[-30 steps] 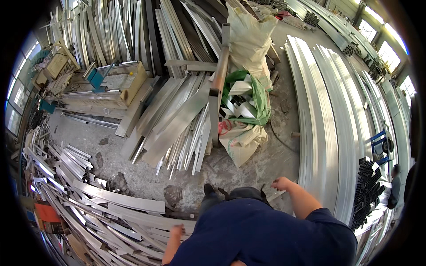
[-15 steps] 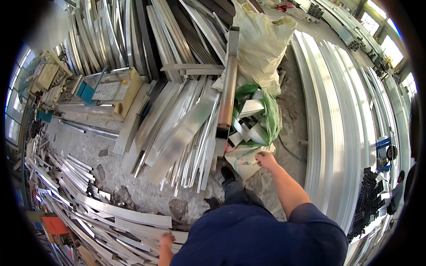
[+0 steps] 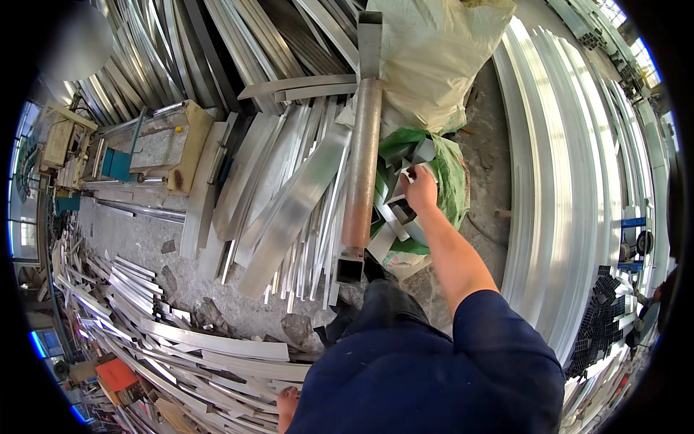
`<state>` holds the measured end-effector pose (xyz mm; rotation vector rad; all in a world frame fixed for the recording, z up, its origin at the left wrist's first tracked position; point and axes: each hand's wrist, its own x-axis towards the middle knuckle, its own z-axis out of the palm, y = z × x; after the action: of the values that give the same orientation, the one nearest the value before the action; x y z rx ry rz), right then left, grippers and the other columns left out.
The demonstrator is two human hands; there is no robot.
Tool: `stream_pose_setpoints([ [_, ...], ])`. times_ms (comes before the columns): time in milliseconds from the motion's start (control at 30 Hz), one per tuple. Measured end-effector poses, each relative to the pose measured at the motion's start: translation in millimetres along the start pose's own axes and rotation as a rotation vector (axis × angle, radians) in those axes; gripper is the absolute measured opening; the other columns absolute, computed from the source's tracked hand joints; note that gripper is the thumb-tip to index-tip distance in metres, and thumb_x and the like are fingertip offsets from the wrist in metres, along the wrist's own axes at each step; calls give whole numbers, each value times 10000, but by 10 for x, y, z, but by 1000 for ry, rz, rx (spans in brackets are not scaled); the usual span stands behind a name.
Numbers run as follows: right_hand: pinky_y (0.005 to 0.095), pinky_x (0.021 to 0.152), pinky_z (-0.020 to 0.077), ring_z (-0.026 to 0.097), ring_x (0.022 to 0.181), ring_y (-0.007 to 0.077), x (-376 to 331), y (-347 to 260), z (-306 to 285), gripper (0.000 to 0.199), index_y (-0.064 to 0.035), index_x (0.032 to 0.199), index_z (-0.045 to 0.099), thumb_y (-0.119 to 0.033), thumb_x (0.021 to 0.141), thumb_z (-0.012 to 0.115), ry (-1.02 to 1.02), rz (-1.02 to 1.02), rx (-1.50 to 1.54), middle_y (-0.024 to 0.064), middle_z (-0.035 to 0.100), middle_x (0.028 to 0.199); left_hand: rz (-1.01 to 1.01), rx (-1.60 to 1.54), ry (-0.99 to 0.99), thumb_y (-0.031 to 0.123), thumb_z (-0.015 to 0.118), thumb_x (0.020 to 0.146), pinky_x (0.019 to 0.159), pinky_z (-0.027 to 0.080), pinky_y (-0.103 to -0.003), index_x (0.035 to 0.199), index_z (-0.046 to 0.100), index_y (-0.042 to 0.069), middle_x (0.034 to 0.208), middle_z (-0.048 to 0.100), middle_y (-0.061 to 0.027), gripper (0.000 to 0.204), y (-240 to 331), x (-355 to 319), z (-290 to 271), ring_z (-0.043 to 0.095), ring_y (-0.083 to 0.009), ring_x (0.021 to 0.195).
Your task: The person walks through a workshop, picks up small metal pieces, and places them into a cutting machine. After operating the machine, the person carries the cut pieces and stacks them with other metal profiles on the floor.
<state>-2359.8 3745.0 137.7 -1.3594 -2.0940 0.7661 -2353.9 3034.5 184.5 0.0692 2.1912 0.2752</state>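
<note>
Since a moment ago, the right hand [image 3: 421, 189] has stretched further forward into the green sack [image 3: 448, 173], where its fingers are closed on a short silver metal offcut [image 3: 408, 173] at the top of the pile inside. Just behind the sack stands a bulging pale woven bag [image 3: 434, 65]; a rusty square tube [image 3: 361, 159] lies just left of it. The left hand [image 3: 287, 405] hangs low by the hip, its grip impossible to tell. An orange box [image 3: 116, 375] sits among the strips at lower left.

Metal workshop, heaped aluminium profiles [image 3: 289, 202], long stacked bars [image 3: 571, 181], concrete floor [image 3: 130, 231]
</note>
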Motion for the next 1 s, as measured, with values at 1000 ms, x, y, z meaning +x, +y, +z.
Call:
stream_pose_setpoints([
  [1000, 280, 470, 427, 545, 504, 140, 1101, -336, -1320, 179, 67, 825, 617, -70, 840, 503, -383, 389, 523, 105, 610, 673, 277, -469, 216, 131, 631, 863, 819, 496, -331, 1154, 567, -25, 1001, 647, -143, 337, 2592, 358, -1167, 623, -213, 914],
])
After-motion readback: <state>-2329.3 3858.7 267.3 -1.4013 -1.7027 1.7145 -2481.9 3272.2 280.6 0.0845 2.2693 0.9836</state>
